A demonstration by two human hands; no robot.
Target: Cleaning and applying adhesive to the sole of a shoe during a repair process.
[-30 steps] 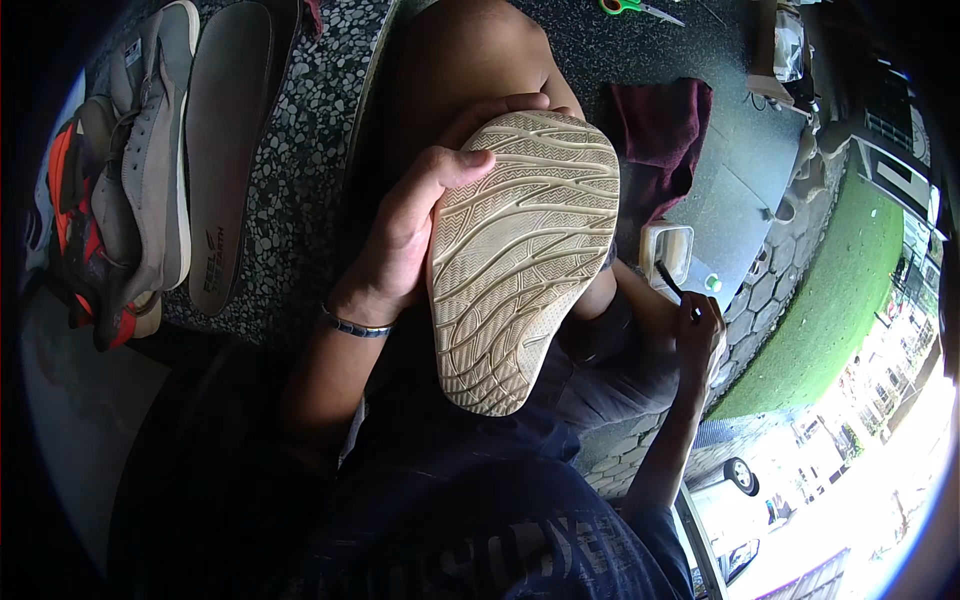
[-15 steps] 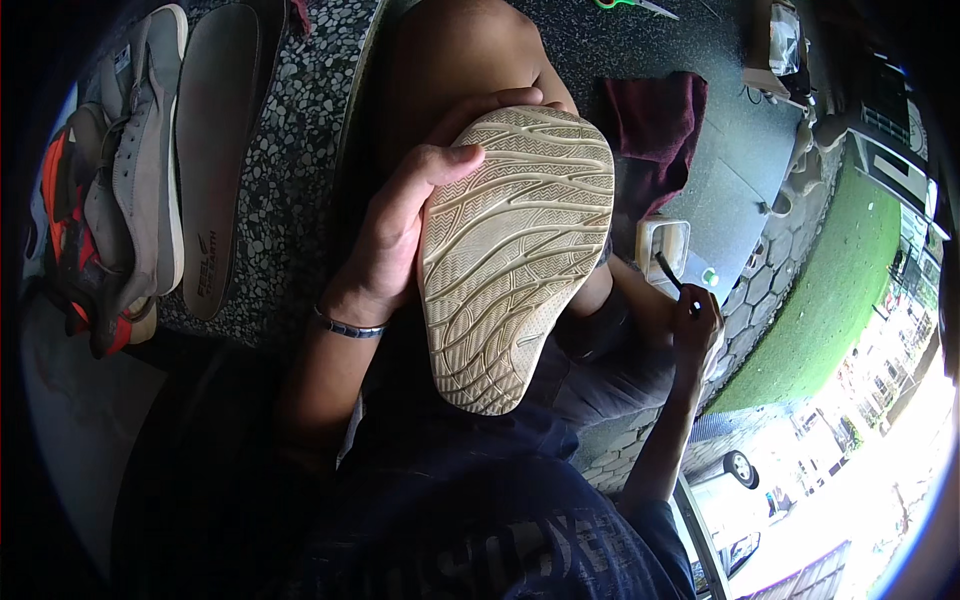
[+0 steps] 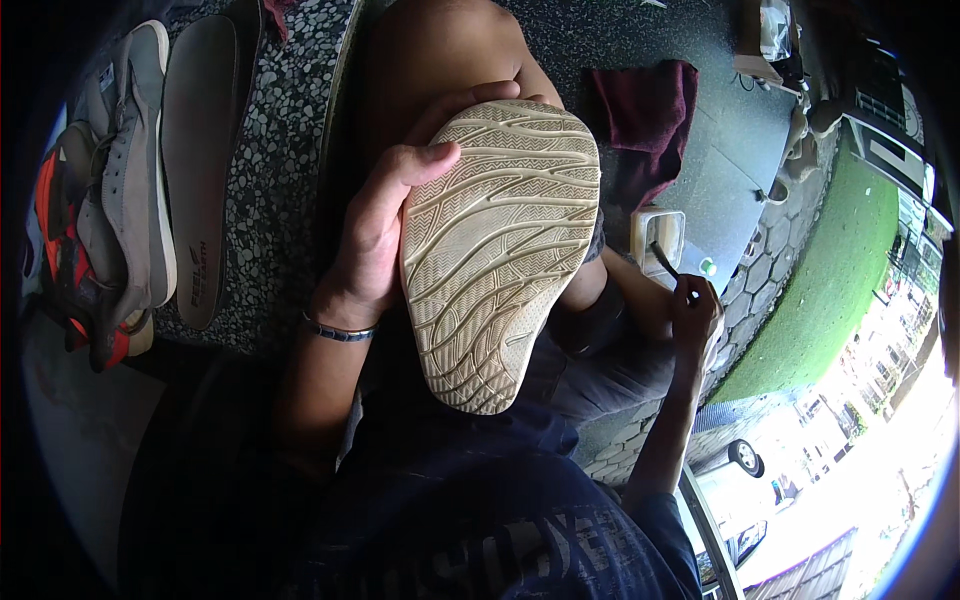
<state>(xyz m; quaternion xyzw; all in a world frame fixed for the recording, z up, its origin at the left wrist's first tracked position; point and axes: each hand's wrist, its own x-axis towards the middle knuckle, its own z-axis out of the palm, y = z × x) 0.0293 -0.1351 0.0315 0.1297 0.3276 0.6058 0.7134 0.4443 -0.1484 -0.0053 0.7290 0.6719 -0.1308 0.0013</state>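
Observation:
A shoe faces me sole up, its beige rubber tread patterned with wavy grooves. My left hand grips it along the left edge, thumb on the tread and fingers behind the toe end. The upper is hidden beneath the sole. Out to the right, my right hand is closed on the handle of a slim dark brush. The brush's far end is over or inside a small whitish plastic tub; I cannot tell whether it touches what is in there.
On the speckled stone ledge at left lie a grey sneaker, a long insole and red-and-dark footwear. A maroon cloth lies beyond the tub. Beside the tub is a green-topped item.
The brush tip has moved down and left, from the tub's edge to over or into the tub. The shoe and left hand shift slightly left in view.

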